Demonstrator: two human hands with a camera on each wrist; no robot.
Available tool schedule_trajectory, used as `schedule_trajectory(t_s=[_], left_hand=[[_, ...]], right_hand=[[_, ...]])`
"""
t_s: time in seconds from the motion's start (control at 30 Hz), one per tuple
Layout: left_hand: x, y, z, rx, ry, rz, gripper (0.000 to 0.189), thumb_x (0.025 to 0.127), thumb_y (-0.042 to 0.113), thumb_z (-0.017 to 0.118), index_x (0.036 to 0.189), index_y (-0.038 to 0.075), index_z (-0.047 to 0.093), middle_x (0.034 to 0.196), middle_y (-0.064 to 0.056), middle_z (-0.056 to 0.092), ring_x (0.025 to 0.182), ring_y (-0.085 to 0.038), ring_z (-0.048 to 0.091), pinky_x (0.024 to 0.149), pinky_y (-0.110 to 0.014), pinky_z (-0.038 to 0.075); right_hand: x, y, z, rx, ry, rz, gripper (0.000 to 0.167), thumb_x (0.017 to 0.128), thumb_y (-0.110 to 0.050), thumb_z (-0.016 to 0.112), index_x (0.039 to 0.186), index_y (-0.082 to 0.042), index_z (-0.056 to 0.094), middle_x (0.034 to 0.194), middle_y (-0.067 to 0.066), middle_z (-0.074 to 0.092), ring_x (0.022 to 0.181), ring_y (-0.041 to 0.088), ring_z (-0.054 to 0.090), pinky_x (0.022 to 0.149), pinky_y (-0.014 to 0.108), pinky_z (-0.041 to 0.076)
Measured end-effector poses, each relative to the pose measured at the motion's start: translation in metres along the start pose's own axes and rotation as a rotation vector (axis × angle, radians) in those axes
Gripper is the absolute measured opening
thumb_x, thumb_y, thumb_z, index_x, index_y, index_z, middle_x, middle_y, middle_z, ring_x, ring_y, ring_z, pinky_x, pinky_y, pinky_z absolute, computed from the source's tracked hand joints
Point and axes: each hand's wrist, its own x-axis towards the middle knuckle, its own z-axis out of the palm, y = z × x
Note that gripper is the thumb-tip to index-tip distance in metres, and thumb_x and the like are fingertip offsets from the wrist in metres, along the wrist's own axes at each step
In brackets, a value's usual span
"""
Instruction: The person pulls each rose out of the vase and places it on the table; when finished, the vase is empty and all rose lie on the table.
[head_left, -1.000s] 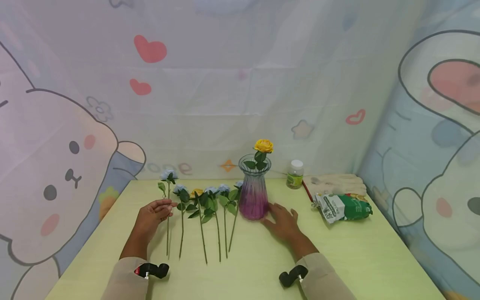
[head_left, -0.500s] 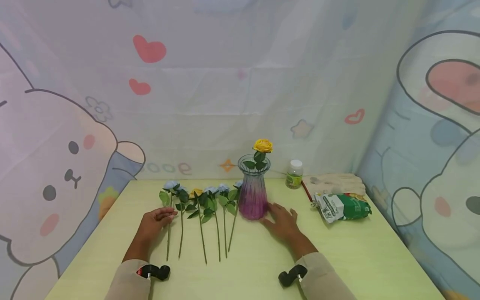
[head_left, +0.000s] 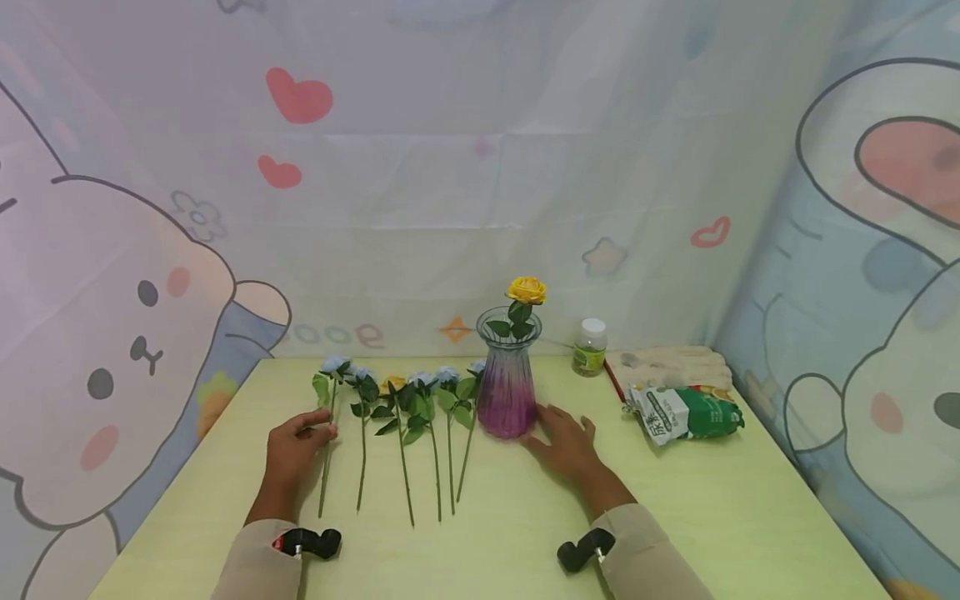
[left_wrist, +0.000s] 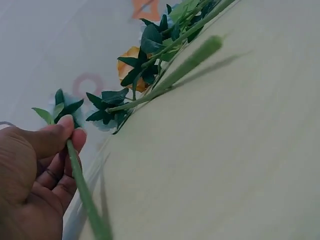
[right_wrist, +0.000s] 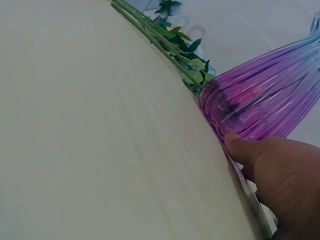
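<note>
My left hand (head_left: 298, 446) pinches the stem of a blue artificial rose (head_left: 334, 364) at the left end of the row. In the left wrist view, the thumb and index finger (left_wrist: 65, 125) meet on the green stem just below the bloom. Beside it lie several more stemmed roses, mostly blue, with one yellow rose (head_left: 392, 385) among them. A glass vase (head_left: 507, 392), clear blue above and purple below, stands upright with a yellow rose (head_left: 527, 291) in it. My right hand (head_left: 567, 448) touches the vase's base with spread, relaxed fingers; the thumb (right_wrist: 240, 147) lies against the purple glass.
Behind and right of the vase stands a small white-lidded jar (head_left: 590, 348). Farther right are a green and white packet (head_left: 686, 414), pale gloves (head_left: 667, 364) and a red stick-like item (head_left: 615, 381). A printed cloth backdrop borders the table (head_left: 465, 558).
The left hand lowered the blue rose toward the table, then shifted it slightly left, its stem now slanting. My right hand and the vase have stayed in place.
</note>
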Motion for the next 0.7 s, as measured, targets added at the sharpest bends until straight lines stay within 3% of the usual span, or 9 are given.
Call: schedule_trajectory(t_s=[0.1,0.2,0.3,0.37,0.47,0.53,0.7], left_hand=[[0.000,0.000,-0.001,-0.018,0.043,-0.020,0.041,0.102,0.017,0.080,0.139,0.002,0.072,0.101,0.000,0.085,0.083,0.003,0.075,0.078,-0.015,0.054],[-0.001,0.000,-0.001,0.044,0.094,-0.029,0.038,0.101,0.015,0.081,0.135,0.000,0.075,0.113,-0.010,0.082,0.082,-0.001,0.072,0.073,-0.016,0.054],[-0.003,0.003,0.002,0.152,0.141,-0.016,0.033,0.100,0.013,0.080,0.129,-0.001,0.078,0.121,-0.022,0.079,0.089,-0.014,0.074,0.073,-0.019,0.054],[-0.006,0.005,0.006,0.202,0.149,0.007,0.031,0.101,0.012,0.079,0.128,-0.002,0.078,0.124,-0.025,0.078,0.099,-0.027,0.077,0.079,-0.027,0.058],[-0.010,0.009,0.011,0.255,0.127,0.046,0.029,0.100,0.011,0.079,0.126,-0.003,0.078,0.121,-0.026,0.079,0.112,-0.040,0.075,0.091,-0.043,0.061],[-0.011,0.010,0.013,0.270,0.091,0.060,0.030,0.101,0.013,0.080,0.127,-0.002,0.079,0.121,-0.024,0.080,0.115,-0.042,0.074,0.096,-0.051,0.059],[-0.013,0.008,0.015,0.289,0.015,0.078,0.032,0.101,0.020,0.081,0.129,0.004,0.080,0.122,-0.019,0.081,0.117,-0.037,0.075,0.100,-0.051,0.057]], right_hand=[[0.001,0.001,0.000,0.000,0.002,-0.006,0.071,0.106,-0.048,0.069,0.163,-0.010,0.052,0.165,0.012,0.057,0.159,0.037,0.045,0.126,0.079,0.016],[0.002,0.002,0.001,0.001,0.007,-0.012,0.071,0.106,-0.049,0.069,0.163,-0.011,0.051,0.165,0.011,0.057,0.160,0.037,0.045,0.126,0.079,0.015],[0.003,0.002,0.001,0.004,0.014,-0.018,0.070,0.106,-0.048,0.069,0.163,-0.011,0.052,0.165,0.012,0.057,0.159,0.037,0.045,0.126,0.080,0.015],[0.003,0.002,0.001,0.003,0.012,-0.017,0.070,0.106,-0.048,0.070,0.163,-0.011,0.052,0.165,0.012,0.057,0.159,0.036,0.045,0.126,0.080,0.015],[0.002,0.001,0.000,-0.001,0.009,-0.016,0.070,0.106,-0.047,0.070,0.162,-0.010,0.053,0.164,0.012,0.057,0.159,0.037,0.046,0.125,0.080,0.016],[0.001,0.001,0.000,-0.003,0.007,-0.014,0.069,0.106,-0.046,0.070,0.162,-0.009,0.053,0.164,0.012,0.058,0.159,0.037,0.046,0.125,0.080,0.016],[0.000,0.000,0.000,-0.003,0.003,-0.012,0.070,0.106,-0.047,0.069,0.163,-0.010,0.052,0.165,0.011,0.057,0.159,0.037,0.045,0.125,0.080,0.016]])
